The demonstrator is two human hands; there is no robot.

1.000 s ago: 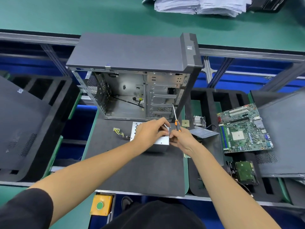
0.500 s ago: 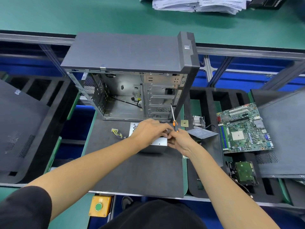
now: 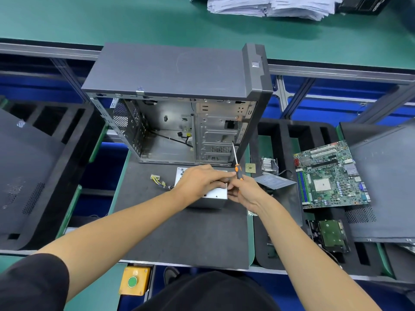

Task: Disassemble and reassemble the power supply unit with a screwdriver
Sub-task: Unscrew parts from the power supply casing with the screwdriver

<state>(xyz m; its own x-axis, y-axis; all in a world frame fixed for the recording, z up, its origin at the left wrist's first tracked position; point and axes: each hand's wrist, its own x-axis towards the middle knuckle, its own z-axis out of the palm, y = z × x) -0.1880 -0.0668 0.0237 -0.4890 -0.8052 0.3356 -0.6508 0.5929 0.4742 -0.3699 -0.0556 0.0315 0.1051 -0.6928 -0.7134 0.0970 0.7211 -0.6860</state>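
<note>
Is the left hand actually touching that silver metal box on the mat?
Touching. The head view shows the left hand lying on top of the silver power supply unit, its fingers draped over the box's upper face with no gap visible.
</note>
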